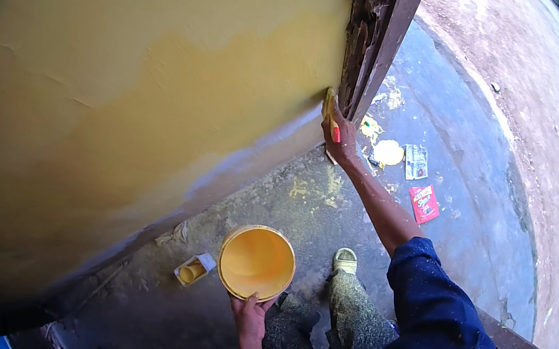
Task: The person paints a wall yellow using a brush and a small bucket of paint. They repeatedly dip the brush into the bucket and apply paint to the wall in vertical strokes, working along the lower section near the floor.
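Note:
My left hand (252, 315) grips the near rim of a round bucket (242, 248), its thumb over the edge. Yellow paint coats the bucket's inside, and some seems to pool at the bottom. Up at the wall's right end, my right hand (340, 137) is closed round a paintbrush (329, 102) with a red-tipped handle. The brush touches the wall (240, 55) right beside the brown wooden frame (383, 51). Fresh, deeper yellow covers much of this wall; a pale strip runs along its lower part. My fingers partly hide the brush.
A small opened container with yellow inside (190, 272) stands on the floor near the wall's foot. Past the frame lie a red packet (424, 204), a printed scrap (416, 162) and a pale yellow round thing (388, 152). Yellow splashes mark the concrete. My sandalled foot (346, 260) is below.

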Demonstrator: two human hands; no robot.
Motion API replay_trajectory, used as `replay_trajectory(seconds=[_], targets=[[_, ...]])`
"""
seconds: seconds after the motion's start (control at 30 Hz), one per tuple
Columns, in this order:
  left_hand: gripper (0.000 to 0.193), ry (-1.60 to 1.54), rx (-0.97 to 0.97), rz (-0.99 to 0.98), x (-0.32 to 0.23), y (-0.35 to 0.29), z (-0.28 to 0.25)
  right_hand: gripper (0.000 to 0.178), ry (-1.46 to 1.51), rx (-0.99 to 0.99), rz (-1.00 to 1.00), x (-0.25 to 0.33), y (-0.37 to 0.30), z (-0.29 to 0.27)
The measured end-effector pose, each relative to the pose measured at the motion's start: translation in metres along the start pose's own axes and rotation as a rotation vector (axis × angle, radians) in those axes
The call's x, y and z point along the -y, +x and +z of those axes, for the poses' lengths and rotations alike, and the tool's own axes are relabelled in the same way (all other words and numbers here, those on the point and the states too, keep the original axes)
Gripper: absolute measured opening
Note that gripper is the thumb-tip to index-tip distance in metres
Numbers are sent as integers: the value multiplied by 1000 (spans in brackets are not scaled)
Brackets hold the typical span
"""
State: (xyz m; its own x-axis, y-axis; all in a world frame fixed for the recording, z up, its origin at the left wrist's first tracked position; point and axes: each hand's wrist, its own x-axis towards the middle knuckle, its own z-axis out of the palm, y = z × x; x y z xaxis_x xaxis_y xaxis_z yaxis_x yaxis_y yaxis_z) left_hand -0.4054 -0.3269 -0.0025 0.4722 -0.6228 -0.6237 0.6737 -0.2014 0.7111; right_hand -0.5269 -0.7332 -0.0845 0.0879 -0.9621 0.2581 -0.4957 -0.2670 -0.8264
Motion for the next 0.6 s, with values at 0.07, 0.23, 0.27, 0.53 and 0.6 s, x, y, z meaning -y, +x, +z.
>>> replay_trajectory(seconds=[0.07, 0.23, 0.27, 0.53, 0.6], targets=[[65, 14, -40, -3, -3, -5, -4, 50, 143, -149, -146, 32, 21, -23], [67, 22, -65, 10, -4, -3, -10, 45, 159, -448, -533, 82, 63, -62], [68, 14, -60, 7, -3, -2, -11, 49, 104, -396, -463, 77, 65, -61], [67, -33, -49, -19, 0, 5, -11, 65, -8, 48, -102, 13, 1, -31], [66, -32, -65, -26, -2, 4, -11, 61, 11, -70, -190, 30, 16, -41]])
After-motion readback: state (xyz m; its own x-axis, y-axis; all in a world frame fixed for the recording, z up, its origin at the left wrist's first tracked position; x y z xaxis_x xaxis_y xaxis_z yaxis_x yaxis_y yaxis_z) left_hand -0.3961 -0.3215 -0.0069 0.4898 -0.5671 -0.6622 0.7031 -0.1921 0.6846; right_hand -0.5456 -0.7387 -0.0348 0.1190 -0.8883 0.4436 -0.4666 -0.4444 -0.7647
